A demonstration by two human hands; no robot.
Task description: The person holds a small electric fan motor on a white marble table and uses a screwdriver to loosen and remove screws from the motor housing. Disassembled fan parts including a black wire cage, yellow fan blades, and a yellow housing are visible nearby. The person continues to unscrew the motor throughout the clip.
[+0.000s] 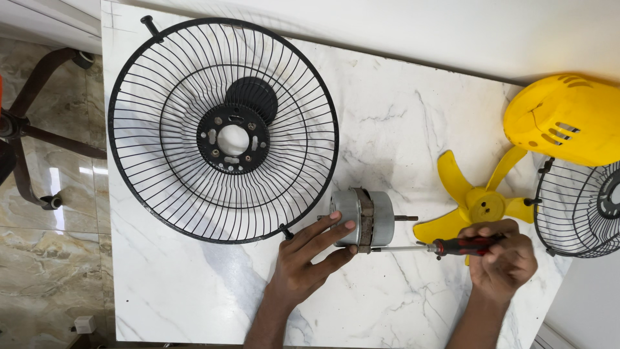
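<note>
Motor (365, 218) steadied by left hand (303, 258); screwdriver (445, 246) gripped by right hand (507, 262). Risk: tip slipped off screw, motor rolled on table (387, 129).

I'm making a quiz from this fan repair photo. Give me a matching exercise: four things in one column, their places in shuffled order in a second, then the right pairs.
Things:
1. motor
2. screwdriver
3. yellow blade
4. large grille

Places:
A. lying flat on the table's left part
B. gripped by the right hand
C. steadied by the left hand
D. beside the yellow cover

Pairs: 1-C, 2-B, 3-D, 4-A
</note>
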